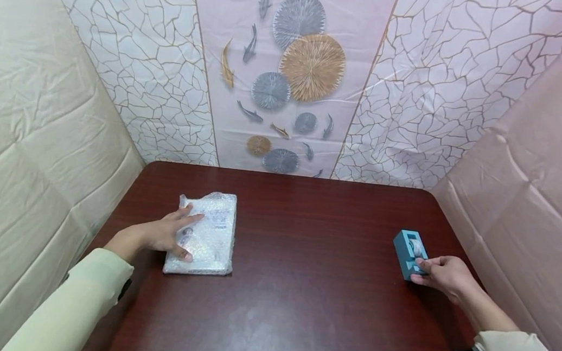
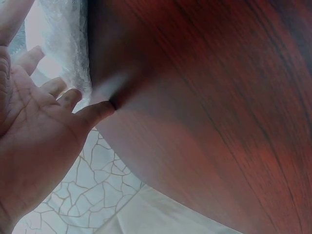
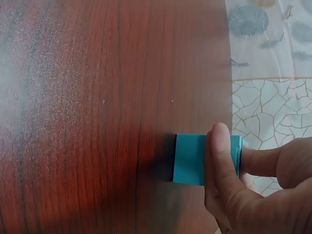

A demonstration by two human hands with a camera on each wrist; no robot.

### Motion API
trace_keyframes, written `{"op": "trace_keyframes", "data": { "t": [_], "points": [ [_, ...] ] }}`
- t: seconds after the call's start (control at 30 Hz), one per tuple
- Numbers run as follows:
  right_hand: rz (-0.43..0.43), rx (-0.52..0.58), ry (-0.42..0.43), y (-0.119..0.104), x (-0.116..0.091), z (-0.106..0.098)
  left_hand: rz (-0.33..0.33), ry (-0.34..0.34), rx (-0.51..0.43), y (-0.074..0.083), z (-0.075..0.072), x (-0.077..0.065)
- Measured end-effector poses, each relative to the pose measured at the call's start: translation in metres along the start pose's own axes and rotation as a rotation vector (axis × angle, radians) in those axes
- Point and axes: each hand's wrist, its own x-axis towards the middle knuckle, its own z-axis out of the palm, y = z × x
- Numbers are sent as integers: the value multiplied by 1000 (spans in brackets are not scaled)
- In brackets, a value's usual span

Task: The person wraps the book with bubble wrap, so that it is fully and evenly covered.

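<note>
A flat, bubble-wrapped package (image 1: 211, 241) lies on the left part of the table. My left hand (image 1: 166, 234) reaches over its left side with fingers spread, and the fingertips rest on the wrap. In the left wrist view, the clear bubble wrap (image 2: 68, 44) shows beside the left hand (image 2: 44, 107). Toward the right edge of the table is a teal tape dispenser (image 1: 405, 255) with a roll of clear tape in it. My right hand (image 1: 445, 274) pinches its near end between thumb and fingers. The right wrist view shows the dispenser's teal side (image 3: 189, 160) partly covered by the right hand (image 3: 248, 185).
The dark red-brown wooden table (image 1: 292, 296) has rounded far corners. A patterned curtain (image 1: 274, 126) hangs just behind its far edge. Beige cloth walls close in on the left (image 1: 42, 153) and right (image 1: 530, 176).
</note>
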Motion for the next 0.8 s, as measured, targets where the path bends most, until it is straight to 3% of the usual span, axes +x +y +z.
{"op": "trace_keyframes", "data": {
  "t": [0.53,0.8],
  "points": [
    [15,61,-43,-2,-1,0,-20,-23,-19,-1,1,4],
    [8,31,-60,-3,-1,-2,-19,-25,-31,-2,0,5]
  ]
}}
